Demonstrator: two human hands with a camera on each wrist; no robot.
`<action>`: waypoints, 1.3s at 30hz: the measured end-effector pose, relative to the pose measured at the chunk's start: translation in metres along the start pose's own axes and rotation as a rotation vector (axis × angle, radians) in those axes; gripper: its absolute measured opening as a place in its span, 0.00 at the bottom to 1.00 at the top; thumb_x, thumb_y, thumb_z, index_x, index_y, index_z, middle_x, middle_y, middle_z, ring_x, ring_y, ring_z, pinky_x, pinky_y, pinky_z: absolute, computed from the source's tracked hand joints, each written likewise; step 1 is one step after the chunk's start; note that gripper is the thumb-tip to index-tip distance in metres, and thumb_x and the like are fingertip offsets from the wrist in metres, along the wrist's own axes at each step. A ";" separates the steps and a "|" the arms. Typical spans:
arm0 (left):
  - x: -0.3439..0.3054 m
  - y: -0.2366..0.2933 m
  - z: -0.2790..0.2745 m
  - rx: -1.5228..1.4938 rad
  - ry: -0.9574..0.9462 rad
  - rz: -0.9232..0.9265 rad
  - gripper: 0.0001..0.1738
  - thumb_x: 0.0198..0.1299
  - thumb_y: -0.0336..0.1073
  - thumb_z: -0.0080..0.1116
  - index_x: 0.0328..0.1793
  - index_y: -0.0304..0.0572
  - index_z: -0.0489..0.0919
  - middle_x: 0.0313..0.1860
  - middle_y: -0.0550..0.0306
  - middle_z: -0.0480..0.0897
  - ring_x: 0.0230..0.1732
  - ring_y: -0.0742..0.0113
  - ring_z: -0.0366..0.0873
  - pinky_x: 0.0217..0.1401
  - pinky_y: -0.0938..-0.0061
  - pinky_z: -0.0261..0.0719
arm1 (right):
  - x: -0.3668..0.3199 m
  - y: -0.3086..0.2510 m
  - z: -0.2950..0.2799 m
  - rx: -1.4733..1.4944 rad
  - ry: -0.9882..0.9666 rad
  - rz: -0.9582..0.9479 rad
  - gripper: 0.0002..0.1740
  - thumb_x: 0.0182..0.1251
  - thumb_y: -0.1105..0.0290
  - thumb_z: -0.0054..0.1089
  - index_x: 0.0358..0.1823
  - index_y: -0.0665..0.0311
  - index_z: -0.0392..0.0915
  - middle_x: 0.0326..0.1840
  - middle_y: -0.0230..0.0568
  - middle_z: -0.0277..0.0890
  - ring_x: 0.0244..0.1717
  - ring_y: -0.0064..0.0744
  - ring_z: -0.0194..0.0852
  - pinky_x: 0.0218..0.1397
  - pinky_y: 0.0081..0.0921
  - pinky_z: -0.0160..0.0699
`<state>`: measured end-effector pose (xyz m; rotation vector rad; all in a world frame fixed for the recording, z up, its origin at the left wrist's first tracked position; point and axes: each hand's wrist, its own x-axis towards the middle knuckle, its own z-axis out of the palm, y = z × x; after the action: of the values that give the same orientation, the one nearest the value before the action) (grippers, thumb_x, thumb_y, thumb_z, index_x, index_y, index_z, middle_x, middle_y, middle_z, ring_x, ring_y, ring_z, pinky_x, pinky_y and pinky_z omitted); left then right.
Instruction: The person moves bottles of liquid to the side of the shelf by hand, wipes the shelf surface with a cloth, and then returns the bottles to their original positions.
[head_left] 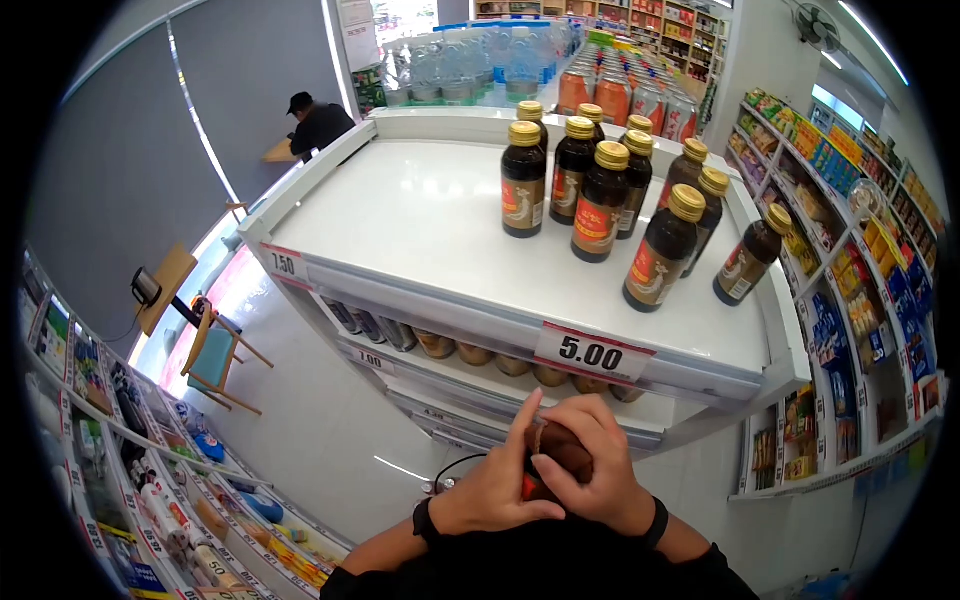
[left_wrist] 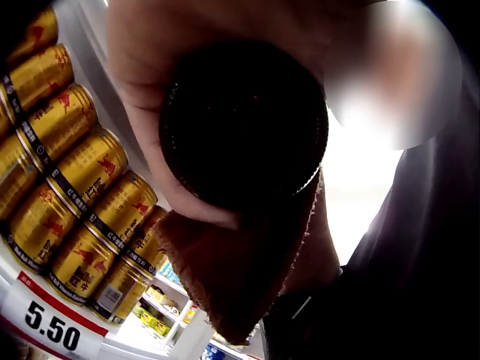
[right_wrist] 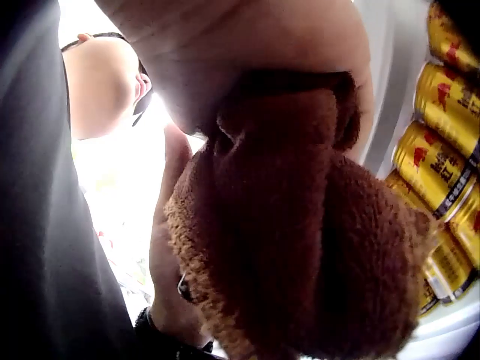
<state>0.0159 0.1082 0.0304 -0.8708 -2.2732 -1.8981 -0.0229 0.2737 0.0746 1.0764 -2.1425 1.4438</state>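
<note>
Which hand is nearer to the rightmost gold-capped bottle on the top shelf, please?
The right hand looks nearer, in front of the rightmost bottle and to its left; the left hand is farther left.

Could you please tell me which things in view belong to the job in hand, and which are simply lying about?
In the job:
left hand
right hand
brown cloth
dark bottle, held
gold-capped bottles on the shelf top, probably

Lying about:
gold cans
5.00 price tag
blue-seated chair
kettle
</note>
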 end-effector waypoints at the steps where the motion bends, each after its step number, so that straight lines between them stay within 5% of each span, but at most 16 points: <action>1: 0.002 0.006 -0.001 0.080 -0.009 -0.003 0.71 0.53 0.59 0.70 0.78 0.29 0.27 0.62 0.29 0.73 0.62 0.36 0.75 0.65 0.56 0.71 | 0.000 -0.002 -0.002 -0.008 -0.037 0.063 0.20 0.58 0.68 0.67 0.51 0.66 0.76 0.44 0.47 0.75 0.38 0.46 0.81 0.40 0.33 0.80; 4: 0.006 0.008 0.000 0.204 -0.028 0.015 0.72 0.52 0.57 0.72 0.78 0.26 0.27 0.62 0.27 0.72 0.58 0.35 0.77 0.60 0.54 0.76 | -0.001 -0.009 -0.009 -0.026 -0.087 0.184 0.16 0.64 0.68 0.62 0.51 0.67 0.74 0.42 0.48 0.77 0.38 0.45 0.83 0.41 0.32 0.80; 6: 0.007 0.008 0.000 0.249 -0.036 0.034 0.72 0.51 0.57 0.73 0.77 0.25 0.28 0.61 0.26 0.73 0.55 0.34 0.79 0.56 0.54 0.79 | -0.004 -0.011 -0.012 0.266 -0.116 0.499 0.16 0.68 0.66 0.59 0.51 0.69 0.73 0.43 0.51 0.79 0.39 0.43 0.83 0.42 0.31 0.79; 9: 0.005 0.006 -0.003 0.365 -0.077 0.003 0.69 0.51 0.56 0.73 0.77 0.21 0.34 0.49 0.30 0.79 0.42 0.37 0.83 0.44 0.56 0.83 | 0.000 -0.015 -0.023 0.340 -0.232 0.644 0.17 0.74 0.63 0.53 0.53 0.71 0.72 0.43 0.50 0.81 0.40 0.37 0.82 0.44 0.29 0.78; 11: 0.005 0.002 -0.004 0.474 -0.062 0.126 0.65 0.51 0.55 0.73 0.75 0.17 0.43 0.31 0.40 0.82 0.27 0.45 0.83 0.31 0.61 0.83 | -0.001 -0.016 -0.027 0.392 -0.304 0.727 0.18 0.75 0.62 0.51 0.54 0.70 0.72 0.43 0.48 0.81 0.41 0.35 0.81 0.46 0.28 0.77; 13: 0.005 0.005 -0.006 0.466 -0.153 0.092 0.67 0.49 0.53 0.75 0.77 0.20 0.40 0.35 0.38 0.83 0.30 0.43 0.84 0.32 0.61 0.83 | -0.004 -0.016 -0.028 0.539 -0.360 0.779 0.20 0.77 0.62 0.46 0.59 0.70 0.71 0.48 0.43 0.79 0.49 0.28 0.75 0.57 0.26 0.73; 16: 0.000 0.001 -0.003 0.429 -0.261 0.084 0.69 0.47 0.50 0.78 0.78 0.23 0.37 0.38 0.35 0.83 0.34 0.39 0.85 0.33 0.60 0.84 | -0.003 -0.019 -0.033 0.537 -0.403 0.768 0.24 0.77 0.60 0.43 0.63 0.71 0.70 0.53 0.44 0.78 0.55 0.30 0.73 0.63 0.28 0.68; 24: 0.012 -0.009 -0.001 -0.036 -0.367 0.096 0.77 0.43 0.39 0.83 0.81 0.40 0.26 0.65 0.36 0.72 0.64 0.52 0.75 0.63 0.63 0.74 | -0.020 -0.031 -0.043 0.589 -0.291 0.720 0.26 0.77 0.59 0.43 0.67 0.72 0.66 0.58 0.46 0.75 0.57 0.33 0.72 0.64 0.29 0.67; 34: 0.033 -0.014 0.004 -0.216 -0.581 0.022 0.78 0.42 0.32 0.82 0.82 0.48 0.25 0.63 0.39 0.75 0.62 0.56 0.76 0.65 0.64 0.71 | -0.053 -0.033 -0.049 0.535 -0.132 0.622 0.29 0.76 0.59 0.46 0.71 0.70 0.63 0.61 0.52 0.75 0.60 0.39 0.75 0.64 0.32 0.70; 36: 0.039 -0.017 0.013 -0.393 -0.440 0.090 0.71 0.44 0.31 0.78 0.82 0.42 0.31 0.47 0.48 0.82 0.47 0.62 0.82 0.56 0.71 0.75 | -0.058 -0.032 -0.045 0.512 -0.095 0.583 0.29 0.75 0.60 0.47 0.71 0.70 0.64 0.61 0.53 0.76 0.59 0.41 0.76 0.63 0.32 0.71; 37: 0.042 -0.012 0.015 -0.396 -0.447 0.092 0.71 0.44 0.31 0.78 0.82 0.42 0.31 0.47 0.48 0.82 0.47 0.62 0.82 0.56 0.71 0.75 | -0.062 -0.032 -0.038 0.344 0.025 0.561 0.28 0.74 0.60 0.49 0.70 0.68 0.65 0.61 0.55 0.75 0.58 0.45 0.77 0.62 0.33 0.73; 39: 0.048 0.001 0.015 -0.608 -0.278 -0.227 0.72 0.43 0.30 0.78 0.83 0.44 0.31 0.53 0.47 0.80 0.53 0.63 0.79 0.61 0.71 0.71 | -0.052 -0.037 -0.030 -0.088 0.149 0.501 0.28 0.72 0.61 0.53 0.71 0.61 0.65 0.60 0.59 0.74 0.55 0.57 0.79 0.58 0.37 0.78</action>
<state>-0.0193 0.1405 0.0464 -1.0149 -2.0058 -2.8108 0.0354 0.3140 0.0774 0.3940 -2.4422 1.5505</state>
